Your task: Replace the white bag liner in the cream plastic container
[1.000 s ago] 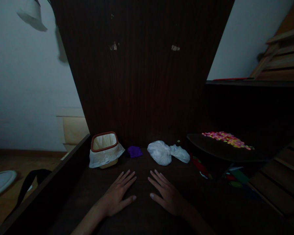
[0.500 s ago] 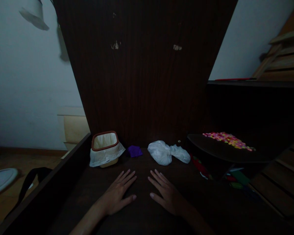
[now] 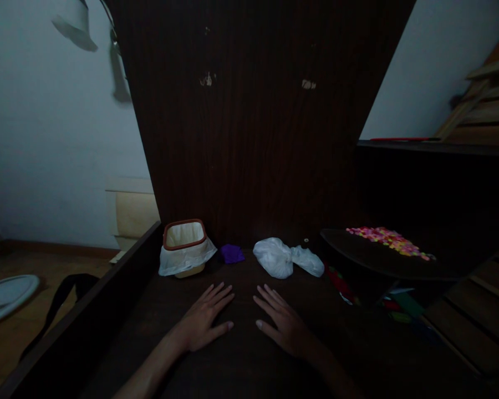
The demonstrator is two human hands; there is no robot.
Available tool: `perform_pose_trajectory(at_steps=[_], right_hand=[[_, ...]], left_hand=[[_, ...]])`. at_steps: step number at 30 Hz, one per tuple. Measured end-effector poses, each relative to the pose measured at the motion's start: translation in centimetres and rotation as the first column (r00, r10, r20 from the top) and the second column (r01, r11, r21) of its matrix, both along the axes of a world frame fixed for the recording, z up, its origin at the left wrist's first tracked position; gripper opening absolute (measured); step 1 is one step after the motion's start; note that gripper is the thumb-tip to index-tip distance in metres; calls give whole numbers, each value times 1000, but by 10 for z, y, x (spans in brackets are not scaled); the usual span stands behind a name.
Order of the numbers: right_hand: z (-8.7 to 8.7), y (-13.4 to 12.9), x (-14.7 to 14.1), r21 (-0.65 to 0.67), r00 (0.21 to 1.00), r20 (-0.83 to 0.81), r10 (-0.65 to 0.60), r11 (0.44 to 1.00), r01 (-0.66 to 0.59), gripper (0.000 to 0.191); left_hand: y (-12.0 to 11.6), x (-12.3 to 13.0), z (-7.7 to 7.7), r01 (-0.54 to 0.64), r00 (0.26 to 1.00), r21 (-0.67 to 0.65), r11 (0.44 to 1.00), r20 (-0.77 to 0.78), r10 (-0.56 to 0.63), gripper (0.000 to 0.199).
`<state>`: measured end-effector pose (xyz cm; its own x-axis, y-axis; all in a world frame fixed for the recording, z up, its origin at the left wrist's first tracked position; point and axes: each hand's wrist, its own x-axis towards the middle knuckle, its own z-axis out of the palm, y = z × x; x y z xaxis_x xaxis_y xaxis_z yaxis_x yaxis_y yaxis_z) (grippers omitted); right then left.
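My left hand (image 3: 205, 318) lies flat on the dark wooden surface (image 3: 241, 366), fingers spread and holding nothing. Beside it, palm down and also empty, rests my right hand (image 3: 283, 321). Beyond the left hand stands a small bin (image 3: 186, 246) with a brown rim and a white liner folded over its outside. A crumpled purple piece (image 3: 232, 254), cloth or plastic, sits right of the bin. Past my right hand lies a knotted white plastic bag (image 3: 274, 257), its loose end pointing right. Neither hand touches these things.
A dark upright panel (image 3: 249, 138) closes off the back. On the right, a curved shelf (image 3: 336, 244) bears a pile of small pink and yellow pieces (image 3: 388, 239). Dim red and green items (image 3: 407, 303) lie below it. A low raised edge (image 3: 95, 299) runs along the left.
The whole view has shifted slightly, with most things appearing a little further right. Both hands keep their flat, spread pose on the surface, and nothing has been picked up.
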<state>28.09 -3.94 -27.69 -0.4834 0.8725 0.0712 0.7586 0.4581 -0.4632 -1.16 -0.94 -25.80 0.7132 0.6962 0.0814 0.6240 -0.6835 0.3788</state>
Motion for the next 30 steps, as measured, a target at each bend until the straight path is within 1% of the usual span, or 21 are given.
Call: perform_pose_trajectory(at_steps=[5, 9, 13, 16, 18, 21, 26, 28, 30], right_hand=[[3, -1, -1, 5, 1000, 7, -6, 1000, 5, 59], [3, -1, -2, 40, 1000, 14, -12, 999, 11, 56], [0, 1, -8, 132, 997, -32, -72, 988, 75, 47], [6, 7, -20, 252, 989, -130, -73, 962, 104, 33], [16, 16, -33, 306, 984, -176, -30, 948, 84, 27], [42, 33, -62, 371, 975, -223, 22, 926, 64, 26], [92, 67, -128, 493, 965, -240, 106, 870, 27, 28], [107, 80, -155, 526, 966, -231, 114, 850, 26, 30], [116, 90, -177, 547, 971, -212, 112, 837, 22, 32]], left_hand=[[-1, 2, 0, -18, 1000, 7, 1000, -14, 18, 66], [-1, 2, -3, -32, 999, 35, 999, 13, 32, 64], [-4, 3, -4, -62, 998, 73, 995, 36, 60, 59], [-11, 5, -4, -102, 994, 98, 990, 44, 98, 52], [-18, 6, -4, -132, 991, 106, 986, 41, 129, 49], [-33, 7, -4, -174, 985, 131, 976, 34, 171, 46], [-64, 4, -3, -210, 978, 161, 964, 43, 206, 43], [-78, 2, -1, -224, 975, 165, 961, 46, 220, 43], [-97, -2, 1, -234, 972, 177, 956, 57, 227, 41]])
